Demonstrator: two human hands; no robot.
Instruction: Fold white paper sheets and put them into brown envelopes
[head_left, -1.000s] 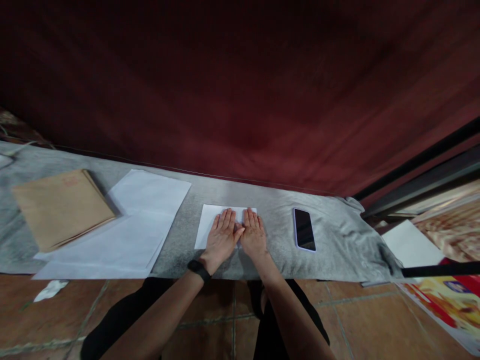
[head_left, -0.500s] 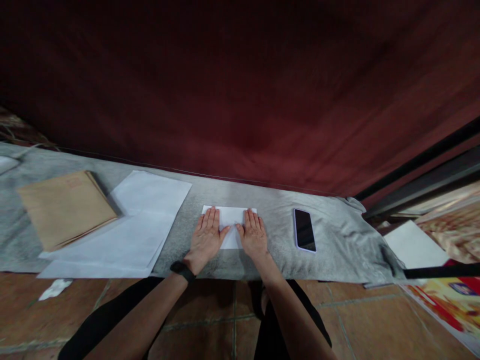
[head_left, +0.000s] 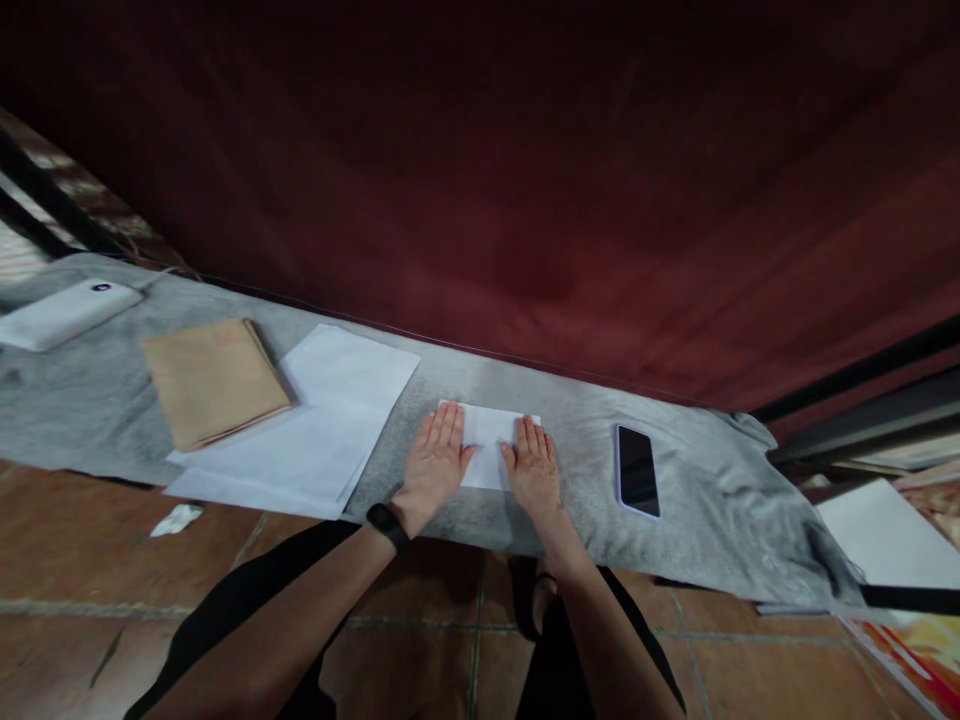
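A small folded sheet of white paper (head_left: 484, 455) lies flat on the grey cloth in front of me. My left hand (head_left: 435, 460) rests palm down over its left side, fingers straight and pointing away, thumb out toward the middle. On the right side of the paper my right hand (head_left: 536, 470) presses flat in the same way, its thumb also turned inward. A strip of bare paper shows between the two thumbs. Both palms hide the paper's side edges. A dark band (head_left: 388, 525) circles my left wrist.
Larger white sheets (head_left: 337, 430) lie to the left, partly under brown envelopes (head_left: 214, 380). A white device with a cable (head_left: 71, 312) sits at the far left. To the right is a phone (head_left: 637, 470) in a lilac case. A dark red cloth (head_left: 480, 200) hangs behind the grey-covered surface (head_left: 592, 540).
My thumbs have moved apart, baring more paper between them. The camera view has turned and tilted, so the white device at the far left shows more fully.
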